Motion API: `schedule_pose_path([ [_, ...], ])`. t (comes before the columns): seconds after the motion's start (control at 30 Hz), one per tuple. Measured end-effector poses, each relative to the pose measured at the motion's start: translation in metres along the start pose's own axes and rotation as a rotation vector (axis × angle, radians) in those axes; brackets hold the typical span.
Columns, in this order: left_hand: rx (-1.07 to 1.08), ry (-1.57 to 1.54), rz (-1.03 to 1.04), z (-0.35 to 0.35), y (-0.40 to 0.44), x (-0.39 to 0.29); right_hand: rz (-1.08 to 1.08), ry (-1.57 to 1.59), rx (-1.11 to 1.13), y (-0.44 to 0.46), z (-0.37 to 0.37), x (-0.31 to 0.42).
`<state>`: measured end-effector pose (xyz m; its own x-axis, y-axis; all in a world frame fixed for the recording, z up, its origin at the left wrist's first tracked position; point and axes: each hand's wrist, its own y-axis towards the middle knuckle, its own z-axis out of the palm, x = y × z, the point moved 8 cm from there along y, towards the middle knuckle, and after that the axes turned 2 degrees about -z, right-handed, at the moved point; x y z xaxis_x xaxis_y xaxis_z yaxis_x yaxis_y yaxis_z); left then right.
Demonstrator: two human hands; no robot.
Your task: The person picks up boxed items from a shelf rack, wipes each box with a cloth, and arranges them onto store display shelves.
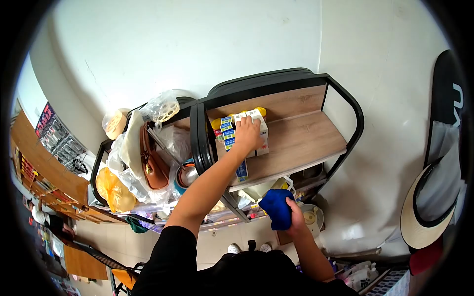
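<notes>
My left hand [248, 134] reaches onto the wooden shelf [301, 133] and rests on white boxes [256, 117], its fingers bent over their tops. Beside it, a row of blue and yellow small boxes [227, 130] stands at the shelf's left end. One blue box [241, 171] lies near the front edge. Yellow round items [261, 111] show behind the white boxes. Lower down, in front of the shelf, my right hand [295, 217] is closed round a blue cloth [278, 209].
Left of the shelf, a second rack holds a brown bag [155, 170], plastic bags and a yellow bag [114, 190]. A black frame [356, 118] edges the shelf. A straw hat [425, 212] hangs at right. Another person [42, 217] is far left.
</notes>
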<state>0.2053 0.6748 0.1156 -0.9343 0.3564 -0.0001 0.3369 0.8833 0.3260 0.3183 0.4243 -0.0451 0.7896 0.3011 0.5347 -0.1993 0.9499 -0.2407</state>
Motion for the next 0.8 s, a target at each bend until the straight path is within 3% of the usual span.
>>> schedule_pose_path([
  [0.2,0.007,-0.019,0.114,-0.005,-0.008,-0.010,0.027,0.028,0.031,0.002,0.005,-0.002],
  [0.33,0.045,-0.053,0.080,0.006,-0.014,-0.011,0.037,0.037,0.040,0.006,0.002,-0.006],
  [0.4,-0.037,-0.018,0.101,0.000,-0.016,-0.014,0.019,0.011,0.025,0.008,-0.002,-0.005],
  [0.5,0.008,0.062,0.175,-0.001,-0.014,-0.020,0.007,-0.018,-0.093,0.009,-0.016,-0.002],
  [0.63,0.027,0.020,0.186,-0.021,-0.007,-0.027,-0.015,0.002,-0.074,0.009,-0.016,0.010],
  [0.73,-0.010,-0.247,0.097,-0.059,-0.013,-0.028,-0.068,0.068,0.026,0.002,-0.006,0.027],
  [0.8,-0.063,-0.584,-0.009,-0.087,-0.027,-0.025,-0.094,0.121,0.037,-0.003,-0.005,0.038],
])
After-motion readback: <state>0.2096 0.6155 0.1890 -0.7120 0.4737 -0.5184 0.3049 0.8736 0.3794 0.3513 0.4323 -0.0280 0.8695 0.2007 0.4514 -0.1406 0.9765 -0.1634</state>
